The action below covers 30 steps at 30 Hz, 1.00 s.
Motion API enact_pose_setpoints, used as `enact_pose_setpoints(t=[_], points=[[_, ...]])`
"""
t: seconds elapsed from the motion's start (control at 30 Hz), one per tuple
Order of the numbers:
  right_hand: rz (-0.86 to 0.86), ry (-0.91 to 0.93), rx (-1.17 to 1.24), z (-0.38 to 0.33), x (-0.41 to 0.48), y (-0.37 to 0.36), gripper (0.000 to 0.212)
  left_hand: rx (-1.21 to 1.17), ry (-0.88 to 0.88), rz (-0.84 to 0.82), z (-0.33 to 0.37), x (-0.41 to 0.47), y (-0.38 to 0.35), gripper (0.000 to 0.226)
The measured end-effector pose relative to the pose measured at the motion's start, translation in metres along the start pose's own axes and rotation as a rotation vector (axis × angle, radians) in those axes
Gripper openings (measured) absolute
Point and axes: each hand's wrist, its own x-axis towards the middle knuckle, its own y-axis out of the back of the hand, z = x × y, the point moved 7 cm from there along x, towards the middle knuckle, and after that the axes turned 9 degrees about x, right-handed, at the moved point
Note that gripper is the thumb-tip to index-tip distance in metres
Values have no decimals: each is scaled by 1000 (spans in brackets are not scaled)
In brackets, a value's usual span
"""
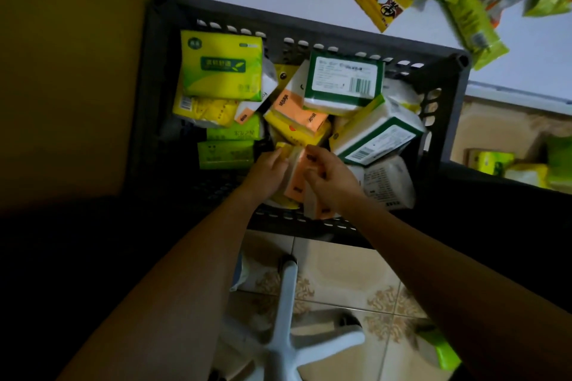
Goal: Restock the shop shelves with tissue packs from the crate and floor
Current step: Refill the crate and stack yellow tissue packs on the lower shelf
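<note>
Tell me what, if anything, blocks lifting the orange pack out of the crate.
Nothing visible does. Both the left hand and right hand already grip the orange pack, which lies atop the pile; the crate is open above. The shelves' position is unclear.

One dark crate (pixel 452 77); two hands (pixel 269 168) (pixel 331 179) inside it. Two green-bordered white tissue packs (pixel 343 79) (pixel 376 136). Roughly four orange packs (pixel 297 114); yellow-green packs (pixel 221 65) too jumbled to count.

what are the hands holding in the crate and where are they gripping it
Both the left hand and right hand grip one orange-and-white plastic-wrapped tissue pack by its opposite sides.
</note>
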Motion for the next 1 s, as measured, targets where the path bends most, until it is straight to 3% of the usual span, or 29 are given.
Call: enact_pose_setpoints(t=[0.27, 0.47, 0.6, 0.73, 0.87, 1.0], points=[[23, 82, -67, -17, -26, 7, 50, -166, -61, 259, 6, -41, 47, 46], [55, 163, -31, -65, -89, 24, 51, -356, -147, 376, 40, -119, 96, 44], [72, 184, 146, -97, -149, 42, 58, -519, -283, 369, 80, -203, 105, 44], [50, 154, 500, -131, -209, 59, 70, -659, -441, 375, 126, -285, 113, 44], [50, 258, 693, -176, -257, 76, 73, -690, -573, 370, 165, -351, 118, 46], [133, 486, 746, -227, -316, 105, 71, -700, -750, 414, 192, -418, 130, 46]])
